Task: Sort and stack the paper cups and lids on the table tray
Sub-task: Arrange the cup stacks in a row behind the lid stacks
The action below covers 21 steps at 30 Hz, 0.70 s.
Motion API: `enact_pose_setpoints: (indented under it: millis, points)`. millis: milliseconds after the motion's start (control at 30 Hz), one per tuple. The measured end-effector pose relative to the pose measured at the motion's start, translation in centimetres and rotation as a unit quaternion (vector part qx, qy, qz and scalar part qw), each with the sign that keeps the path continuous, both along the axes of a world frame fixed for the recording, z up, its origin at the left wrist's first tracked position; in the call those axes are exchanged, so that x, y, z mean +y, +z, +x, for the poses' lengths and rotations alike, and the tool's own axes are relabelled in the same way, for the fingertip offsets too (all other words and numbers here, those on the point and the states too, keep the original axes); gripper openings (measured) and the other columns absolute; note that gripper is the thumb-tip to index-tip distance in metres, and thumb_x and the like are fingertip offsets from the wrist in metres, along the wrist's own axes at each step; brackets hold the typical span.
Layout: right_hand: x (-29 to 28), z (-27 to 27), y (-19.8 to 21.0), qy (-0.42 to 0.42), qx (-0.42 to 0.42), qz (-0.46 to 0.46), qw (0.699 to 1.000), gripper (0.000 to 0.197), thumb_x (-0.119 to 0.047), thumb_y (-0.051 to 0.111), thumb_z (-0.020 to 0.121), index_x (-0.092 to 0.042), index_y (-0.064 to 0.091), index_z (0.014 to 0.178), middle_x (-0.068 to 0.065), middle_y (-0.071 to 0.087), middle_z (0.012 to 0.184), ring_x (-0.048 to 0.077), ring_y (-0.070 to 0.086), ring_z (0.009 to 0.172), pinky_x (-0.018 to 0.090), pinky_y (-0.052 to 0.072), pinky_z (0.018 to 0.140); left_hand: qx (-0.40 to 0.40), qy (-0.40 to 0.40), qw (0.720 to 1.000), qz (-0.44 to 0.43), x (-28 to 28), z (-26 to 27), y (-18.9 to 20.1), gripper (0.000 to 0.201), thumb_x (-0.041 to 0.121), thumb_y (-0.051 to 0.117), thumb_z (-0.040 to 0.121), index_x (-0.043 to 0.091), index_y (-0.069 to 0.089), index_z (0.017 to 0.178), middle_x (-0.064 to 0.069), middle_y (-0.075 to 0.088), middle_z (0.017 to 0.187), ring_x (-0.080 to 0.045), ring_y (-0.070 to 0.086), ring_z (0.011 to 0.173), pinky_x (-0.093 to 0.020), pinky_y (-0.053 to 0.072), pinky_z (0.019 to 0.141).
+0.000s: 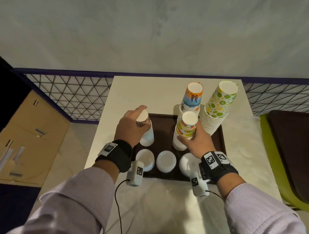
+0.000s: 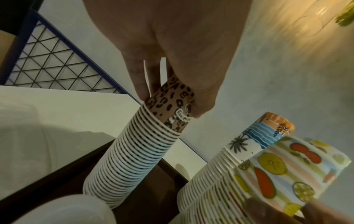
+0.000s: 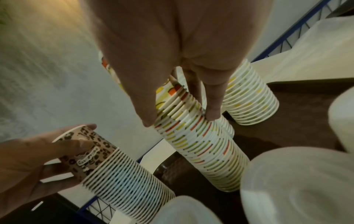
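Observation:
A dark brown tray (image 1: 161, 120) lies on a white table. My left hand (image 1: 141, 117) grips the top of a leopard-print cup stack (image 1: 146, 133) at the tray's left edge; the thumb and fingers of that left hand (image 2: 170, 103) pinch the top cup of the leopard stack (image 2: 134, 159). My right hand (image 1: 191, 134) holds a fruit-print stack (image 1: 185, 127) mid-tray, and in the right wrist view that right hand (image 3: 180, 119) has its fingers round the upper rims of the fruit stack (image 3: 206, 151). Behind stand a beach-print stack (image 1: 192, 98) and a lime-print stack (image 1: 218, 105). Three white lid piles (image 1: 166, 161) line the tray's front.
A wire-mesh fence (image 1: 73, 98) with a blue frame runs behind the table. A cardboard box (image 1: 24, 135) sits on the floor to the left. A green chair (image 1: 271, 155) with a dark seat stands at the right. White cloth (image 1: 155, 203) covers the table's near part.

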State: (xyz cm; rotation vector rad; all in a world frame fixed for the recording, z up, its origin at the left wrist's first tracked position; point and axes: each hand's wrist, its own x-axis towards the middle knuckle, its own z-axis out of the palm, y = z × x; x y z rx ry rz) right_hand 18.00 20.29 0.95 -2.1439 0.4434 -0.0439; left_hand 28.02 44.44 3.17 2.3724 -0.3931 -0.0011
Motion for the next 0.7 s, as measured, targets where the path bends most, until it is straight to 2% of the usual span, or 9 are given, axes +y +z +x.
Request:
enact_pose_setpoints:
  millis: [67,233,333,433,567,700]
  points:
    - [0.9,0.7,-0.2,0.005,0.001,0.001,1.000,0.065,-0.031,0.083,0.081,-0.020,0.046,0.134,0.001,0.065,0.127,0.025,0.062,0.118,0.027,0.040,0.089,-0.008,-0.002,1.000,-0.001,0.2,-0.1,0.0,0.061,0.027,0.078,0.086,0.036,0.056,0.143,-0.005,0.065,0.112,-0.027,0.066,0.095,-0.042,0.059,0.090]
    - [2.4,2.0,-0.9,0.002,-0.005,-0.008,1.000,0.066,-0.035,0.082,0.081,-0.022,0.045,0.135,0.002,0.065,0.130,0.026,0.061,0.121,0.030,0.044,0.095,-0.016,-0.007,1.000,-0.012,0.5,-0.1,-0.6,0.064,0.027,0.078,0.086,0.036,0.055,0.145,-0.006,0.066,0.111,-0.028,0.065,0.102,-0.042,0.058,0.092]
    - [2.8,2.5,-1.2,0.002,-0.014,-0.017,1.000,0.066,-0.037,0.082,0.081,-0.022,0.046,0.134,0.002,0.066,0.129,0.026,0.062,0.121,0.033,0.047,0.098,-0.026,-0.006,0.999,-0.018,0.4,0.0,-0.9,0.063,0.026,0.079,0.086,0.035,0.056,0.144,-0.006,0.067,0.110,-0.027,0.065,0.102,-0.037,0.057,0.093]
    - [3.1,2.7,-1.6,0.005,-0.030,-0.023,0.999,0.067,-0.036,0.082,0.081,-0.021,0.046,0.136,0.001,0.066,0.130,0.024,0.061,0.122,0.029,0.045,0.098,-0.030,-0.004,0.999,-0.025,0.1,0.2,-1.2,0.061,0.026,0.080,0.086,0.033,0.057,0.142,-0.006,0.066,0.111,-0.025,0.064,0.102,-0.026,0.051,0.094]
    - [3.7,3.0,-1.8,0.000,-0.044,-0.024,0.999,0.067,-0.037,0.082,0.082,-0.020,0.046,0.136,0.002,0.065,0.131,0.024,0.061,0.122,0.026,0.041,0.096,-0.035,-0.007,0.999,-0.035,-0.3,0.3,-1.4,0.062,0.026,0.081,0.086,0.031,0.057,0.144,-0.006,0.067,0.113,-0.025,0.064,0.104,-0.027,0.051,0.096]
    - [4.3,3.7,-1.8,0.000,-0.048,-0.025,0.999,0.066,-0.037,0.081,0.083,-0.019,0.046,0.137,0.003,0.064,0.132,0.025,0.060,0.124,0.026,0.040,0.097,-0.048,-0.010,0.999,-0.023,-0.9,0.7,-1.3,0.062,0.024,0.080,0.087,0.028,0.058,0.144,-0.010,0.067,0.114,-0.026,0.064,0.106,-0.023,0.044,0.095]
